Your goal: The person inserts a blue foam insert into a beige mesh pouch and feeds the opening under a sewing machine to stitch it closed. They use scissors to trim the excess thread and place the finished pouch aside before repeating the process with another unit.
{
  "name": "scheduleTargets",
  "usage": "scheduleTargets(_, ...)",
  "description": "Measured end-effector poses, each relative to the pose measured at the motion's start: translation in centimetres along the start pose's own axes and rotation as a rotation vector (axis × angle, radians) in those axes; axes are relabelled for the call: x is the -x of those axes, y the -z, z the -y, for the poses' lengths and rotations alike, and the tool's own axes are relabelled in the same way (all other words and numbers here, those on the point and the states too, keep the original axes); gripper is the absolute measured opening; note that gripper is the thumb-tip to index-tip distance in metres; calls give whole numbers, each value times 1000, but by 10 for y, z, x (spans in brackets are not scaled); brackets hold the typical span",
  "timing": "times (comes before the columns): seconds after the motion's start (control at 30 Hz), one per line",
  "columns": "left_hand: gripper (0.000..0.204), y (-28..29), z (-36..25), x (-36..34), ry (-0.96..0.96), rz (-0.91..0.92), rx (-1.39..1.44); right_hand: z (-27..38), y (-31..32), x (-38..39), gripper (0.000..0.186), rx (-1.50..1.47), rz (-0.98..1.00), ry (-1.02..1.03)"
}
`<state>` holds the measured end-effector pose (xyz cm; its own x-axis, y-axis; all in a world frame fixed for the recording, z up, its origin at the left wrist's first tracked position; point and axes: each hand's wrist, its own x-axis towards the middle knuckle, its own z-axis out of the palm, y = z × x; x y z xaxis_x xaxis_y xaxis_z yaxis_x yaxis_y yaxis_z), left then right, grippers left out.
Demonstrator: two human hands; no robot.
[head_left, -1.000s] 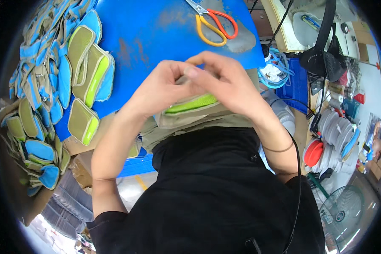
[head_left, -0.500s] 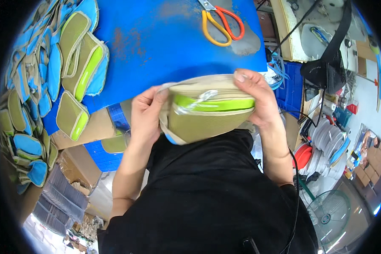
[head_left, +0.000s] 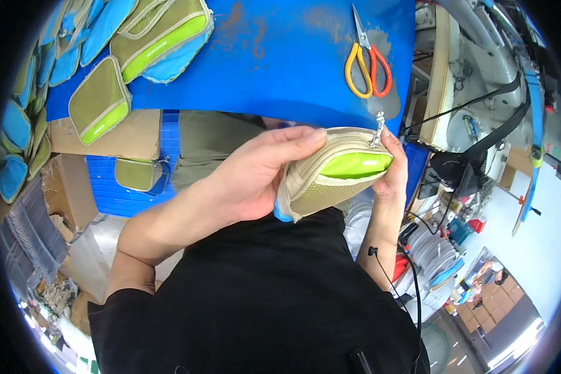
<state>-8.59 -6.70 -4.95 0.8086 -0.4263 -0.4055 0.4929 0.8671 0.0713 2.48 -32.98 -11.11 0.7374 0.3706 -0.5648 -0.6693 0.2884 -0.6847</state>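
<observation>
In front of my chest, both hands hold an olive mesh zipper pouch (head_left: pixel 321 196) with a lime-green panel and beige edging. My left hand (head_left: pixel 249 177) grips its left end, the thumb lying along the zipper edge. A scrap of blue shows at its lower left corner. At the right end my right hand (head_left: pixel 395 171) closes round the pouch, beside a silvery zipper pull (head_left: pixel 378 129) that sticks up from the zipper. Part of the right fingers is hidden behind the pouch.
Scissors (head_left: pixel 366 65) with one yellow and one red handle lie on the blue table (head_left: pixel 280 68). Similar pouches (head_left: pixel 100 103) are heaped at the left, some past the table edge. A cardboard box (head_left: pixel 71 193) stands below. Machinery (head_left: pixel 480 93) is at the right.
The pouch has moved right and turned, its left end now nearer me. My left hand's thumb has shifted onto the zipper edge. The silvery pull now stands up; the view has swung.
</observation>
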Motion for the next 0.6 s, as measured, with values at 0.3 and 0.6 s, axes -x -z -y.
scheduleTargets(0.3, 40, 5, -13, -8, 14, -48, 53, -3, -5, 1, 26, -102, -113, -121)
scheduleTargets(0.6, 40, 62, -57, 4, -83, -36, -8, 21, -43, 22, 36, -117, 289, -9)
